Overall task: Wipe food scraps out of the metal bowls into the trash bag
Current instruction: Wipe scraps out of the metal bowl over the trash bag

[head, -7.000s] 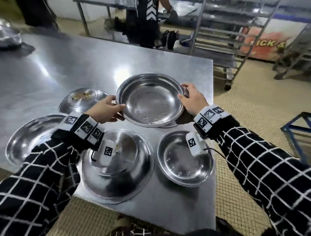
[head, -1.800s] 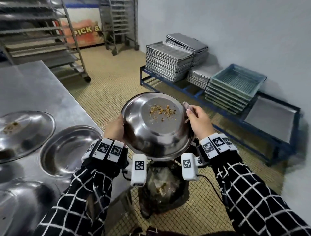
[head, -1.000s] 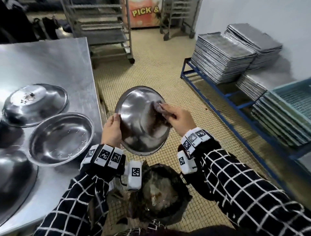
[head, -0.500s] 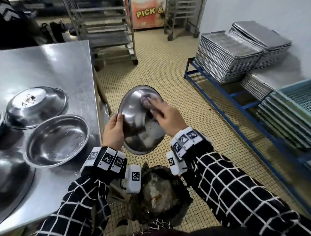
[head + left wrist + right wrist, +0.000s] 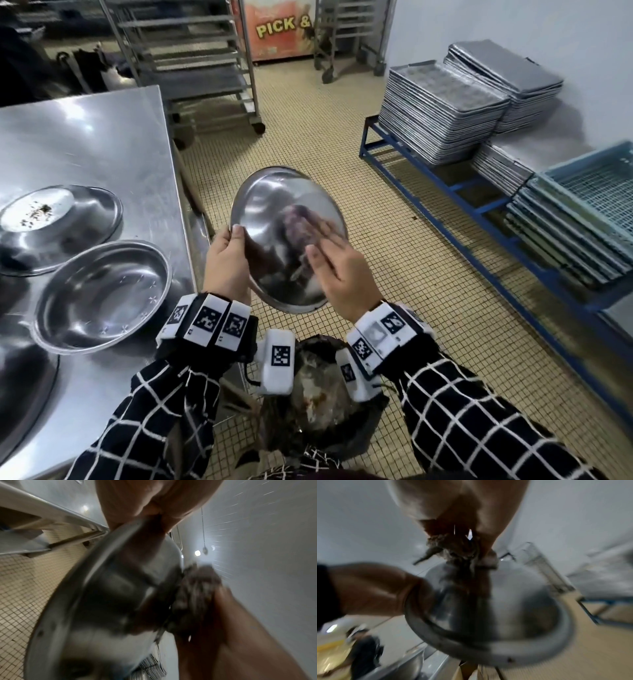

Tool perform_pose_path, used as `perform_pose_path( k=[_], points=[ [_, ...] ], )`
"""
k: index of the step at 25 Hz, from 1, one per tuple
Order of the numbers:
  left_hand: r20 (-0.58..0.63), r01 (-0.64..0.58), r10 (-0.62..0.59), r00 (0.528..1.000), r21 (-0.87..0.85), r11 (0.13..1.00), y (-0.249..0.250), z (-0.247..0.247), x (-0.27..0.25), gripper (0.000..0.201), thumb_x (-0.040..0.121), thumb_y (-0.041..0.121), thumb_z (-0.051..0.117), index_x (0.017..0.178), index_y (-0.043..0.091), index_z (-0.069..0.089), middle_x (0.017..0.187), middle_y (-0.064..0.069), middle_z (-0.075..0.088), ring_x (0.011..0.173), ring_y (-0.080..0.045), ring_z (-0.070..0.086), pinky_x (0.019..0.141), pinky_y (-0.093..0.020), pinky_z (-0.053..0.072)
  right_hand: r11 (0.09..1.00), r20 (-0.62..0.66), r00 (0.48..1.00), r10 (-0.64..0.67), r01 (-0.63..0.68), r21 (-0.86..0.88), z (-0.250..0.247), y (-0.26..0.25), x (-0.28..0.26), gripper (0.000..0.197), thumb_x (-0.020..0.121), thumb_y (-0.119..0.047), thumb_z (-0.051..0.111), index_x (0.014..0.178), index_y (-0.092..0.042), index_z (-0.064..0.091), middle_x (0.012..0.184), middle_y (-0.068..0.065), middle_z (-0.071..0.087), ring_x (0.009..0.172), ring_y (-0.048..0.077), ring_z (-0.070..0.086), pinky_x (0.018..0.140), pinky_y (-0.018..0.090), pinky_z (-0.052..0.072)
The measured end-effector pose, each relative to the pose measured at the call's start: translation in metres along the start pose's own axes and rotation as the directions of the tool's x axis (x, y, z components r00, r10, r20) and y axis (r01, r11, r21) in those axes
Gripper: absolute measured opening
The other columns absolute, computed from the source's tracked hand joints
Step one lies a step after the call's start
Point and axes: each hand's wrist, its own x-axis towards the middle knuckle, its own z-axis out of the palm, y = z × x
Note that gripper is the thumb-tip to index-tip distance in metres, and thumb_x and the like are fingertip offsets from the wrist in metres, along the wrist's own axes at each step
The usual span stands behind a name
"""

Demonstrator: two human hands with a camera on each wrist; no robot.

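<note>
Head view, frame centre: round shiny metal bowl (image 5: 274,219) tilted above dark trash bag (image 5: 318,394), rim gripped by left hand (image 5: 227,265); right hand (image 5: 342,270), fingers flat, pressing brownish rag (image 5: 296,222) inside.

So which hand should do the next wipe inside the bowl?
Probably the right hand. It already presses the cloth against the inside of the tilted metal bowl, above the trash bag. The left hand grips the rim, steadying it.
</note>
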Motion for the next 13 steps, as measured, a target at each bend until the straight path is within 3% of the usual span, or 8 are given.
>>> perform_pose_path(
  k=[1, 2, 3, 4, 6, 8, 10, 13],
  points=[
    [0.021, -0.032, 0.032, 0.999, 0.0, 0.999, 0.003, 0.005, -0.006, 0.023, 0.099, 0.026, 0.046, 0.083, 0.022, 0.062, 0.098, -0.008, 0.066, 0.097, -0.024, 0.064, 0.088, -0.039, 0.053, 0.984, 0.011, 0.993, -0.114, 0.115, -0.134, 0.003, -0.005, 0.01, 0.046, 0.101, -0.036, 0.034, 0.143, -0.016, 0.035, 0.149, 0.004, 0.038, 0.14, 0.016, 0.03, 0.116, 0.032, 0.024],
    [0.037, -0.062, 0.062, 0.997, -0.005, 0.998, 0.007, 0.008, -0.01, 0.023, 0.099, 0.026, 0.045, 0.083, 0.022, 0.061, 0.096, -0.006, 0.065, 0.093, -0.021, 0.063, 0.082, -0.033, 0.053, 0.956, 0.006, 0.986, -0.165, 0.162, -0.245, 0.003, -0.007, 0.024, 0.049, 0.1, -0.038, 0.031, 0.145, -0.019, 0.027, 0.154, 0.002, 0.027, 0.145, 0.017, 0.013, 0.12, 0.036, 0.01],
    [0.046, -0.085, 0.086, 0.995, -0.016, 0.996, 0.011, 0.01, -0.014, 0.023, 0.1, 0.026, 0.045, 0.084, 0.022, 0.061, 0.093, -0.003, 0.065, 0.09, -0.018, 0.062, 0.079, -0.029, 0.052, 0.947, -0.021, 0.992, -0.124, 0.112, -0.302, -0.001, -0.004, 0.037, 0.052, 0.1, -0.041, 0.027, 0.147, -0.02, 0.025, 0.156, 0.001, 0.022, 0.146, 0.018, 0.006, 0.12, 0.037, 0.004],
    [0.041, -0.097, 0.098, 0.994, -0.027, 0.995, 0.015, 0.008, -0.014, 0.024, 0.1, 0.026, 0.045, 0.083, 0.022, 0.061, 0.09, -0.001, 0.064, 0.087, -0.016, 0.061, 0.077, -0.027, 0.051, 0.951, -0.065, 0.998, -0.019, -0.002, -0.309, -0.006, 0.002, 0.048, 0.054, 0.099, -0.045, 0.024, 0.148, -0.02, 0.025, 0.157, 0.001, 0.02, 0.146, 0.019, 0.006, 0.119, 0.037, 0.004],
    [0.026, -0.112, 0.113, 0.993, -0.05, 0.993, 0.02, 0.002, -0.011, 0.025, 0.099, 0.027, 0.046, 0.082, 0.021, 0.062, 0.089, -0.001, 0.066, 0.087, -0.017, 0.063, 0.082, -0.03, 0.053, 0.944, -0.111, 0.959, 0.261, -0.277, -0.179, -0.019, 0.017, 0.05, 0.054, 0.1, -0.044, 0.024, 0.146, -0.019, 0.031, 0.156, 0.001, 0.024, 0.142, 0.022, 0.023, 0.113, 0.032, 0.02],
    [0.0, -0.11, 0.111, 0.994, -0.059, 0.992, 0.022, -0.005, -0.005, 0.027, 0.098, 0.029, 0.048, 0.08, 0.022, 0.066, 0.094, -0.005, 0.068, 0.096, -0.026, 0.064, 0.091, -0.041, 0.052, 0.919, -0.078, 0.921, 0.382, -0.387, -0.068, -0.018, 0.027, 0.025, 0.048, 0.101, -0.038, 0.029, 0.144, -0.017, 0.036, 0.151, 0.002, 0.033, 0.132, 0.022, 0.039, 0.108, 0.032, 0.035],
    [-0.031, -0.118, 0.116, 0.993, -0.076, 0.99, 0.02, -0.007, -0.001, 0.029, 0.098, 0.028, 0.047, 0.077, 0.024, 0.067, 0.092, -0.004, 0.068, 0.096, -0.028, 0.063, 0.094, -0.044, 0.051, 0.95, -0.025, 0.953, 0.301, -0.302, -0.079, -0.001, 0.02, -0.009, 0.05, 0.101, -0.037, 0.028, 0.149, -0.022, 0.024, 0.156, -0.002, 0.023, 0.14, 0.017, 0.028, 0.112, 0.033, 0.031],
    [-0.007, -0.13, 0.13, 0.991, -0.073, 0.989, 0.019, 0.0, -0.003, 0.03, 0.099, 0.028, 0.046, 0.077, 0.028, 0.068, 0.088, 0.002, 0.069, 0.093, -0.023, 0.064, 0.09, -0.04, 0.052, 0.983, 0.019, 0.997, 0.08, -0.076, -0.168, 0.029, 0.001, -0.023, 0.055, 0.1, -0.043, 0.021, 0.15, -0.03, 0.003, 0.159, -0.011, -0.003, 0.145, 0.007, -0.009, 0.119, 0.039, 0.004]
  ],
)
